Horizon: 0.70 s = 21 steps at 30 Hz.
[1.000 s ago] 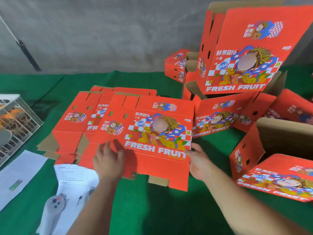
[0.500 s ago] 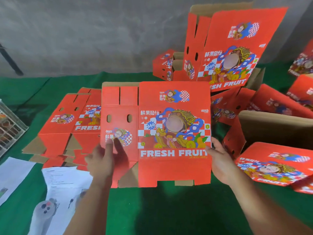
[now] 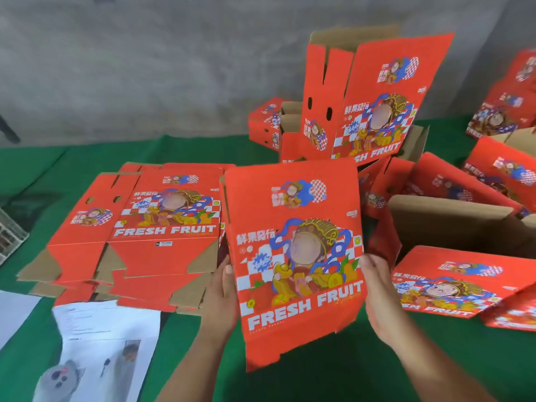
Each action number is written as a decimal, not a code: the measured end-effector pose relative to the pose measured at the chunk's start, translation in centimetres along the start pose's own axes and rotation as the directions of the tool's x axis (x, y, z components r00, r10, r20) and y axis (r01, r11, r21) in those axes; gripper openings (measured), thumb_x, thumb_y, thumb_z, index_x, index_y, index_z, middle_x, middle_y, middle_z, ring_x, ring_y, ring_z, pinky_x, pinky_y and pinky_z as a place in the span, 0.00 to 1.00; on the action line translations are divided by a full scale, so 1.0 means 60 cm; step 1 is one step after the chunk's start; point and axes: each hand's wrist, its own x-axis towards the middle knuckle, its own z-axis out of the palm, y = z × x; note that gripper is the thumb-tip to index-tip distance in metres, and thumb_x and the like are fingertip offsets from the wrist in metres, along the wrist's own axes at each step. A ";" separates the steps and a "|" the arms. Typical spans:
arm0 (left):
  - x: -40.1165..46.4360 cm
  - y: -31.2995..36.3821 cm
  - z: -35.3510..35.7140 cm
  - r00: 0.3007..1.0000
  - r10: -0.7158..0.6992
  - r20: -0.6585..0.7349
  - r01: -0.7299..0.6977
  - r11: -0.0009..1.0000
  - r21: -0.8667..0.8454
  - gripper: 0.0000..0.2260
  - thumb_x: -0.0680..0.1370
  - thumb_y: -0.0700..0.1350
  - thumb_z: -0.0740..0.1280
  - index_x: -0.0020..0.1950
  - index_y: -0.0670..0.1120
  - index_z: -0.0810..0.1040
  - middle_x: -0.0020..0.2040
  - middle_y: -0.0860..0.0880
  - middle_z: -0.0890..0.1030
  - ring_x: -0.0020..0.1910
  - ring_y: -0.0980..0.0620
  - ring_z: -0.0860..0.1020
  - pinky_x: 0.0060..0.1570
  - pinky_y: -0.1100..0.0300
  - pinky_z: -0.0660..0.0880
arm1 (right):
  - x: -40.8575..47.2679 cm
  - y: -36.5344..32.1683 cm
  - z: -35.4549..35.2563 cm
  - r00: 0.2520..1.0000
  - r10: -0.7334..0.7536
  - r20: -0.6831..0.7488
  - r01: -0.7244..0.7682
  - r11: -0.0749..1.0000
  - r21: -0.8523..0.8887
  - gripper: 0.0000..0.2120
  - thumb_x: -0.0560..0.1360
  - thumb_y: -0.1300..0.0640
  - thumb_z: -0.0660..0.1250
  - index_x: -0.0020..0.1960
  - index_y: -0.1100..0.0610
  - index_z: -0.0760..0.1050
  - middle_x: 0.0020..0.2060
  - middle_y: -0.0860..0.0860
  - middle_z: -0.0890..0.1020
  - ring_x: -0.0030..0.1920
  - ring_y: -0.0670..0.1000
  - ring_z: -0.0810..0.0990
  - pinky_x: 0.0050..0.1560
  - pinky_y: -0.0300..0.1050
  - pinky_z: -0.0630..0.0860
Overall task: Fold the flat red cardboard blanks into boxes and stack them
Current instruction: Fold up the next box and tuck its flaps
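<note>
Both bare forearms reaching up from the near edge, angled inward toward each other. Left hand raised with wrist straight, thumb tip showing at the front, fingers hidden behind what is held. Right hand at matching height, thumb on the front, fingers curled behind. Hands well apart, palms facing inward.

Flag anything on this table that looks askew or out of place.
The folded boxes on the right lie tilted and jumbled, not stacked. The flat blanks on the left are fanned unevenly. Nothing looks torn or spilled.
</note>
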 end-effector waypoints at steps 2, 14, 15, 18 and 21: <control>-0.005 0.004 -0.002 0.982 -0.081 0.168 0.124 0.958 -0.259 0.30 0.80 0.74 0.52 0.72 0.59 0.76 0.65 0.53 0.84 0.65 0.48 0.81 0.65 0.41 0.77 | -0.018 0.020 -0.009 0.994 -0.107 0.013 0.108 0.990 -0.093 0.20 0.75 0.42 0.69 0.61 0.51 0.71 0.57 0.56 0.80 0.54 0.52 0.85 0.51 0.55 0.82; -0.003 0.032 0.009 0.990 -0.085 0.114 0.131 0.859 -0.495 0.28 0.73 0.61 0.76 0.66 0.55 0.69 0.56 0.52 0.86 0.51 0.52 0.87 0.43 0.58 0.84 | -0.019 0.010 -0.024 0.969 -0.235 0.079 0.248 0.926 -0.286 0.20 0.79 0.58 0.72 0.58 0.36 0.70 0.52 0.34 0.81 0.54 0.38 0.82 0.48 0.36 0.80; 0.001 0.037 0.004 0.989 -0.117 0.091 0.147 0.849 -0.507 0.22 0.76 0.58 0.74 0.62 0.51 0.68 0.50 0.51 0.86 0.43 0.54 0.86 0.35 0.60 0.82 | -0.021 -0.002 -0.023 0.964 -0.250 0.085 0.264 0.920 -0.290 0.21 0.79 0.57 0.73 0.57 0.32 0.70 0.52 0.34 0.81 0.54 0.38 0.82 0.47 0.36 0.80; 0.019 0.047 -0.017 0.980 -0.174 0.097 0.199 0.855 -0.479 0.11 0.81 0.54 0.67 0.52 0.47 0.72 0.31 0.48 0.75 0.22 0.52 0.73 0.21 0.62 0.66 | -0.024 -0.038 -0.028 0.951 -0.278 0.138 0.307 0.907 -0.288 0.19 0.79 0.54 0.72 0.57 0.31 0.72 0.53 0.39 0.83 0.53 0.42 0.84 0.48 0.46 0.83; 0.035 0.063 -0.040 0.954 -0.221 0.205 0.297 0.802 -0.518 0.11 0.78 0.57 0.66 0.44 0.51 0.80 0.28 0.51 0.75 0.21 0.50 0.72 0.23 0.62 0.65 | -0.031 -0.074 -0.023 0.932 -0.280 0.232 0.339 0.899 -0.277 0.18 0.79 0.52 0.70 0.64 0.36 0.74 0.58 0.44 0.83 0.58 0.48 0.84 0.57 0.56 0.81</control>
